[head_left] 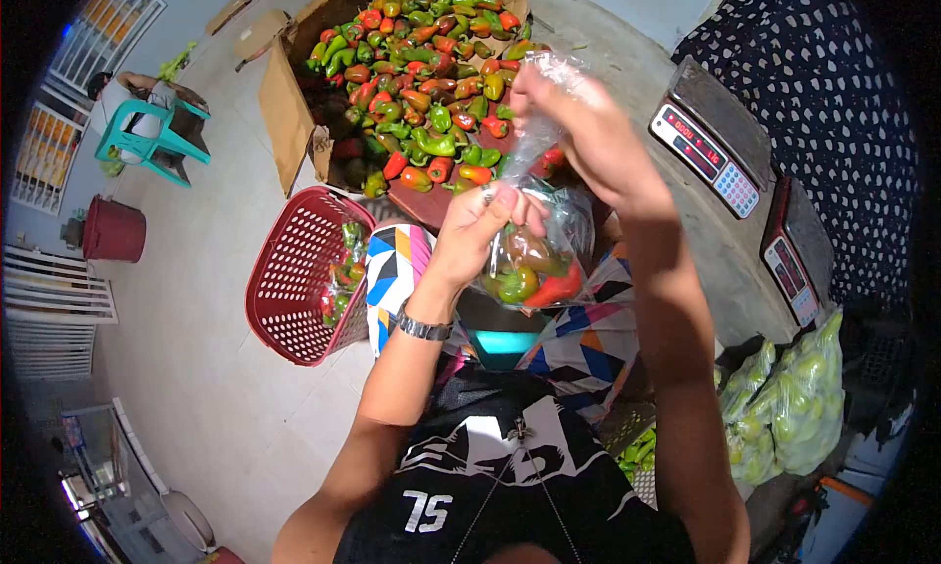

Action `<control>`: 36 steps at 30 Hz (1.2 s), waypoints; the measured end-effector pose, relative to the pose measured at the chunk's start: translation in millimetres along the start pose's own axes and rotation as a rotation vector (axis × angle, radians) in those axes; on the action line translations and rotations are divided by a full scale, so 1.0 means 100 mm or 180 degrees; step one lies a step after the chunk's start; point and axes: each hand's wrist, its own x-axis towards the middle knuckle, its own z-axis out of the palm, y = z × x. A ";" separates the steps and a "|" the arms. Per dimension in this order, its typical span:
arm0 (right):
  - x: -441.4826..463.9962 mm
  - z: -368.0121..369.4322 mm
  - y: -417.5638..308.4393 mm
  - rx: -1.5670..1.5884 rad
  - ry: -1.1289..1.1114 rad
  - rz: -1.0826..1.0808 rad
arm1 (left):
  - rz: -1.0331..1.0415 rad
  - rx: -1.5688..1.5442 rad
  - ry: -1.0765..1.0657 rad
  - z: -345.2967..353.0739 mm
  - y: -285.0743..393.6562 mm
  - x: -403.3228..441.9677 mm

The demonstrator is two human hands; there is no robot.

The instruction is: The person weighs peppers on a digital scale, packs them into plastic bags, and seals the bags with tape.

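Note:
A clear plastic bag of red and green peppers (534, 270) hangs in front of my lap. My left hand (487, 221), with a watch on its wrist, is closed round the neck of this bag just above the peppers. Higher up, my right hand (578, 108) is closed on the gathered top of the same plastic bag, its fingers partly hidden by glare and film. The bag's neck is stretched between both hands. Behind them lies a large heap of red, green and orange peppers (421, 84) in an opened cardboard box (284, 123).
A red perforated basket (284, 280) with bagged peppers stands at my left. Two digital scales (701, 152) sit on the right ledge, beside a dotted cloth (814, 123). Filled plastic bags of green produce (799, 417) lie at lower right. A teal chair (147, 138) and red bucket (113, 229) are farther left.

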 end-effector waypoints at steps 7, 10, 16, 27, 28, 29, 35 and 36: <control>-0.89 -0.01 0.51 -0.2272 -0.1022 0.0152 | -0.0170 0.0292 0.0589 -0.03 0.04 -0.07; -0.93 0.09 0.77 -0.1526 -0.0525 0.0423 | -0.0157 0.0591 0.0572 0.00 -0.03 -0.04; -0.91 0.11 1.05 -0.1263 -0.0512 0.0165 | 0.0075 0.0340 0.0352 0.01 -0.09 0.04; -0.88 0.10 0.99 -0.2451 -0.0405 0.0293 | 0.0151 -0.0013 0.0738 -0.08 -0.26 0.04; -0.87 0.06 1.06 -0.2539 -0.0432 0.0208 | 0.0338 -0.0080 0.0759 -0.04 -0.25 0.05; -0.89 0.04 1.07 -0.2474 -0.0468 0.0297 | 0.0247 -0.0187 0.0736 -0.04 -0.26 0.04; -1.01 0.09 1.13 -0.1830 -0.0259 0.0365 | -0.0153 -0.0182 0.0501 -0.10 -0.26 0.02; -1.03 0.09 1.17 -0.1746 -0.0221 0.0362 | -0.0194 -0.0158 0.0493 -0.09 -0.25 0.02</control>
